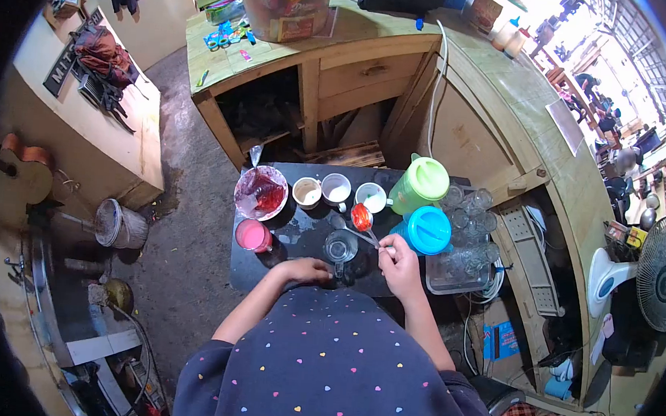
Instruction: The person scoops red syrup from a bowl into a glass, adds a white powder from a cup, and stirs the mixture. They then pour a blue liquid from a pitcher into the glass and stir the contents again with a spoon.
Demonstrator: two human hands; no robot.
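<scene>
The right hand (400,264) pinches the handle end of a spoon (363,219), fingers pressed together around it. The spoon slants up and away from the hand, and its bowl, loaded with something red, hangs just beyond the far rim of a clear glass mug (340,248). The mug stands on the dark desk (293,232), between the two hands and near the front edge.

The left hand (305,270) lies low on the desk just to the left of the mug's base, fingers curled toward it. Whether they grip the mug's handle cannot be told.

Left of the mug stands a glass of pink drink (252,235), and behind that a bowl of red contents (261,192). Three cups (336,187) line the back of the desk. To the right, just beside the spoon hand, sit a blue-lidded jug (428,229) and a green jug (421,184), with a tray of empty glasses (464,243) next to them.
</scene>
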